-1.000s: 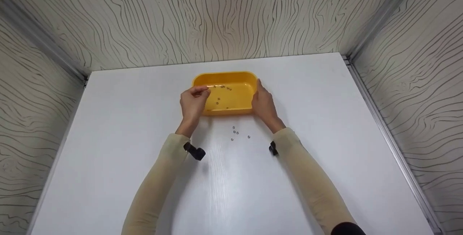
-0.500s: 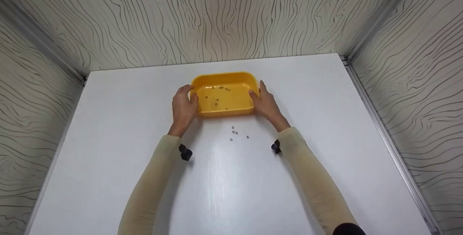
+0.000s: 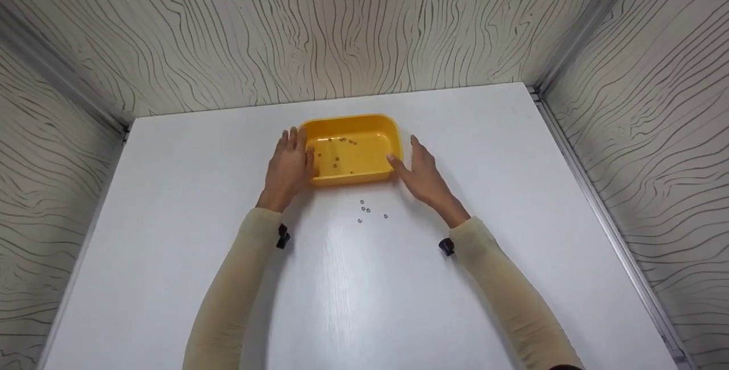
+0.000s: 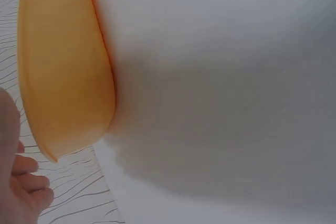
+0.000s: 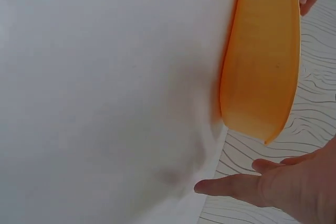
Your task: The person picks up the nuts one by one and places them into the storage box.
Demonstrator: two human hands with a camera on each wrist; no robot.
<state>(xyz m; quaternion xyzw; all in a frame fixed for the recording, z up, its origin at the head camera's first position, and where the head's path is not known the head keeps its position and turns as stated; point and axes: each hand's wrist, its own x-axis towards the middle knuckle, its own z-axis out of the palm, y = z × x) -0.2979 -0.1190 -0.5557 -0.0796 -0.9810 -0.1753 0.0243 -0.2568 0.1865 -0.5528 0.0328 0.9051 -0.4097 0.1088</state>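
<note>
The pale walls (image 3: 342,28) have dark wavy lines on them, like wood, and gray bars (image 3: 589,28) run along the corners. Between the walls is a big white table (image 3: 171,233). A yellow tray (image 3: 370,159) sits flat near the back of the table, around the middle, with its long side facing the person. A few tiny rings (image 3: 337,159) lie inside it, some in a row close to its back wall and some nearer the left end. Five more small rings (image 3: 363,209) lie on the table just in front of the tray. The left hand (image 3: 286,171) is at the left end of the tray, loose, with its thumb by the rim. I cannot tell if it touches the tray. The right hand (image 3: 426,179) is at the right end, spread wide, with its fingers out past the side and a gap between them and the tray. Its thumb tip shows over the rim, but I cannot tell if it touches. Both arms wear long cream sleeves (image 3: 222,296), and a small black gadget (image 3: 283,237) sits at each wrist.
</note>
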